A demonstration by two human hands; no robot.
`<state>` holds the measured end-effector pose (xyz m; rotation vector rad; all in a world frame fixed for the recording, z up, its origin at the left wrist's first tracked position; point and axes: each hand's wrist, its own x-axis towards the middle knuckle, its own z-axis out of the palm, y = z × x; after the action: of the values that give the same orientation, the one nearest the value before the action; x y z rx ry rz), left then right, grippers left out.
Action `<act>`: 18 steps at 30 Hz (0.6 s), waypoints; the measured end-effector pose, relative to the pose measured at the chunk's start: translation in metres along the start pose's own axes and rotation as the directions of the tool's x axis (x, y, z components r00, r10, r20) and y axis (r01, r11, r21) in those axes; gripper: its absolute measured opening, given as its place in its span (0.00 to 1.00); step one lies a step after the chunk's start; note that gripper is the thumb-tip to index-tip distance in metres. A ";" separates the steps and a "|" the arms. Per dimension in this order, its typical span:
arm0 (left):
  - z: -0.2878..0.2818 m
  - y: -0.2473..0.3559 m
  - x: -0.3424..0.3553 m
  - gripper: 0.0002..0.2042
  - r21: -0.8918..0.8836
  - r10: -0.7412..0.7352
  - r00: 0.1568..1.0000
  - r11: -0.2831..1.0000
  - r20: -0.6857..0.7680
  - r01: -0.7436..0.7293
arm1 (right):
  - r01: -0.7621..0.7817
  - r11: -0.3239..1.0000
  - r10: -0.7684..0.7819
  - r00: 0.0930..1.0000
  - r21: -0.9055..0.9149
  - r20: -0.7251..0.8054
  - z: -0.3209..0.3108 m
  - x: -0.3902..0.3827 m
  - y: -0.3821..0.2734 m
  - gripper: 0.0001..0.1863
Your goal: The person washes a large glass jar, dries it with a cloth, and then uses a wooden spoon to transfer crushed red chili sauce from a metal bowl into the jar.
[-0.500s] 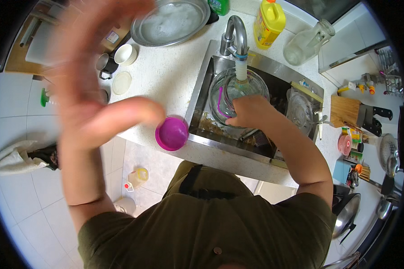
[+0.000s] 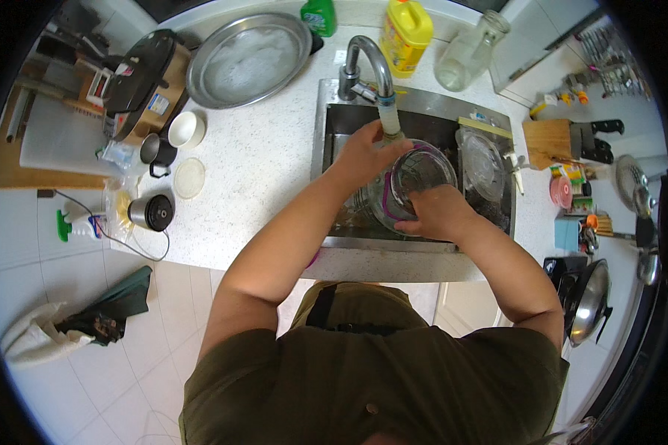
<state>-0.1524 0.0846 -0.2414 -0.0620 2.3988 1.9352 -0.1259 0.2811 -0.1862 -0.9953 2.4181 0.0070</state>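
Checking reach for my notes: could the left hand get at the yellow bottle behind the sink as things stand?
Probably not directly: the left hand is at the faucet, whose nozzle stands between it and the yellow bottle; going around seems possible.

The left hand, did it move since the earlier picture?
Yes, rightward: the left hand was well to the left of the tap, and now it is at the tap's lower end.

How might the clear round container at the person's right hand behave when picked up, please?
The clear container would probably stay stiff, as its rim looks evenly round. Its smooth, see-through wall suggests glass, so it may be fragile. Being at the sink near the faucet, it may be wet and slippery.
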 end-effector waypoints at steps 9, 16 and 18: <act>-0.003 -0.031 0.027 0.29 0.176 0.100 0.994 0.980 -0.034 -0.093 | -0.158 0.979 0.170 0.981 0.131 -0.090 0.018 -0.035 0.006 0.29; -0.005 -0.111 -0.033 0.36 -0.104 -0.409 0.908 0.910 -0.086 0.400 | -0.345 0.633 0.559 0.823 0.693 -0.101 0.012 -0.025 0.045 0.26; 0.006 -0.116 -0.050 0.35 -0.168 -0.572 0.819 0.813 -0.050 0.558 | -0.299 0.492 0.551 0.834 0.818 -0.027 0.008 -0.022 0.054 0.23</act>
<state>-0.0946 0.0662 -0.3519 -0.8030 1.9534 1.8240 -0.1444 0.3364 -0.1931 0.0638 2.4213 -1.0236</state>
